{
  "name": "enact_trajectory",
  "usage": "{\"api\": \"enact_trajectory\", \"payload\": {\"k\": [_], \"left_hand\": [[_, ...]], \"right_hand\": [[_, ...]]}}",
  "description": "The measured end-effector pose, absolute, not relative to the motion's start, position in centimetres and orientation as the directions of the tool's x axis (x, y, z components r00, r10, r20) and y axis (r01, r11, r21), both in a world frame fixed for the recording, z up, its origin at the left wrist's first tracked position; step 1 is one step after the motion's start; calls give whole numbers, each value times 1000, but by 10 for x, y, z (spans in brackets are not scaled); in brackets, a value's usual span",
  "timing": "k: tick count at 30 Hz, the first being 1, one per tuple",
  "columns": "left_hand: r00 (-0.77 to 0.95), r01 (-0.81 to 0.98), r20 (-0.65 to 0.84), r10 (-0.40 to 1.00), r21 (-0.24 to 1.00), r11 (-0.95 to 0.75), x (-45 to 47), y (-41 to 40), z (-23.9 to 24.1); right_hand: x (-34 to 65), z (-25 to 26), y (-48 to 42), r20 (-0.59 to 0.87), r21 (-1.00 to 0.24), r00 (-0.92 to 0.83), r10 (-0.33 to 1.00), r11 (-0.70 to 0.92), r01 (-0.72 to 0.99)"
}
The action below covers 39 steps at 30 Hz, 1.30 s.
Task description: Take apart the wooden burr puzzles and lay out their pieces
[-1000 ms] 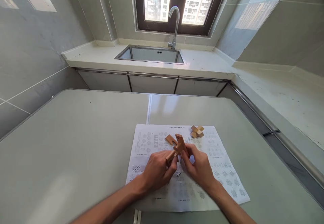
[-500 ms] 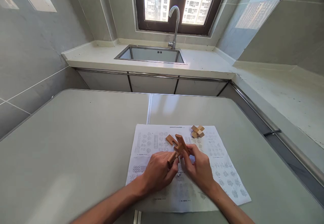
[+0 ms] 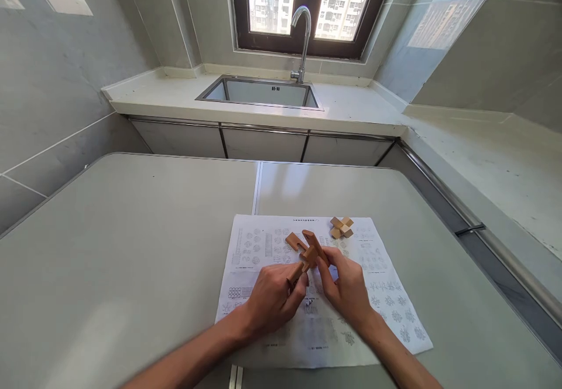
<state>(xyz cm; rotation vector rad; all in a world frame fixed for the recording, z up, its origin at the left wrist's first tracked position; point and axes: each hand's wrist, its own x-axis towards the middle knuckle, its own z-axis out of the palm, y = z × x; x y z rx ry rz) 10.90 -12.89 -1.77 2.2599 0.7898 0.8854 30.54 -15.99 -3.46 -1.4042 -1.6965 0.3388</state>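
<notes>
Over sheet (image 3: 386,307), left hand (image 3: 272,298) and right hand (image 3: 346,289) pinch part-joined wooden cross (image 3: 309,254); piece (image 3: 293,241) at 11 o'clock seemingly unfitted.

Diagrams on the printed sheet (image 3: 259,248) are too small to read, and the left hand (image 3: 270,301) and right hand (image 3: 346,286) hide its middle. The lower end of the wooden cross piece (image 3: 309,253) is lost among the fingers (image 3: 295,290).

Brown wooden cross-shaped puzzle (image 3: 307,254), half assembled, held above the printed sheet (image 3: 377,283).

Small puzzle (image 3: 342,227) on sheet (image 3: 386,295), behind hands (image 3: 307,292)
</notes>
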Motion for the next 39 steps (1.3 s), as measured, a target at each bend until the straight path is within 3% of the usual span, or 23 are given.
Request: {"api": "enact_trajectory", "payload": {"k": [4, 10, 15, 25, 32, 39], "left_hand": [[601, 333, 397, 694, 665, -669, 110, -130, -19], [603, 358, 437, 667, 599, -716, 112, -132, -19], [603, 353, 388, 697, 654, -669, 110, -130, -17], [622, 323, 359, 696, 692, -646, 105, -127, -12], [668, 292, 453, 590, 570, -768, 109, -133, -13], [619, 378, 409, 670, 593, -711, 100, -119, -12]], "right_hand": [[302, -37, -162, 510, -603, 66, 858, 301, 739], [300, -39, -164, 514, -606, 87, 853, 290, 740], [301, -39, -163, 464, -651, 95, 881, 267, 710], [306, -36, -161, 493, -592, 38, 869, 303, 747], [315, -27, -157, 363, -766, 258, 895, 129, 629], [315, -25, -153, 295, -768, 241, 924, 79, 636]]}}
